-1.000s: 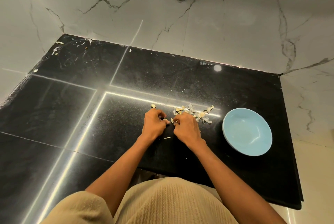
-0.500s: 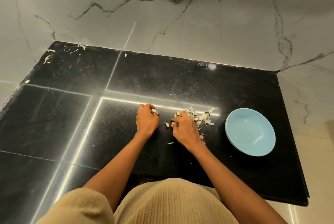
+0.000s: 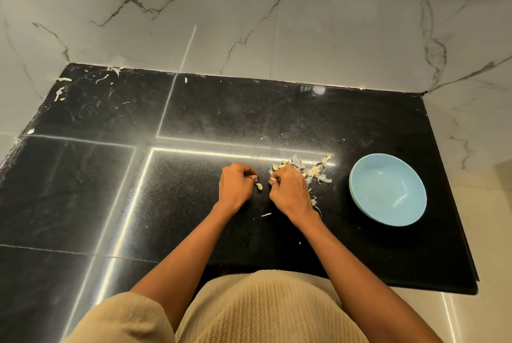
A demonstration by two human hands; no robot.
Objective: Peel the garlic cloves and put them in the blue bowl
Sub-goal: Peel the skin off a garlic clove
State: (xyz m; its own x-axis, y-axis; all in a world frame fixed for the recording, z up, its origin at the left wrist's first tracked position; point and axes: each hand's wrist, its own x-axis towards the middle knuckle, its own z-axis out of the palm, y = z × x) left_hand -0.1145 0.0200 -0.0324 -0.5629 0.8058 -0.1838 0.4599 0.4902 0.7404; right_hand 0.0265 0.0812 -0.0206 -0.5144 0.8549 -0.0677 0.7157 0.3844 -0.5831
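Observation:
My left hand (image 3: 235, 186) lies on the black counter with its fingers curled, pinching a small pale bit of garlic skin at the fingertips. My right hand (image 3: 289, 190) is a short way to its right, fingers curled, pinching a small white garlic piece. One garlic clove (image 3: 259, 186) lies on the counter between the two hands. Just behind my right hand sits a pile of garlic cloves and loose skins (image 3: 304, 168). The blue bowl (image 3: 388, 190) stands to the right of the pile, with nothing inside it.
The black stone counter (image 3: 194, 121) ends at a marble wall behind and on the right. Skin scraps (image 3: 266, 214) lie near my right wrist, and more scraps (image 3: 62, 92) dot the far left corner. The counter's front edge runs close to my body.
My hands, joined on one clove a second ago, have parted. A clove now lies on the counter between them. The camera view has tilted slightly downward.

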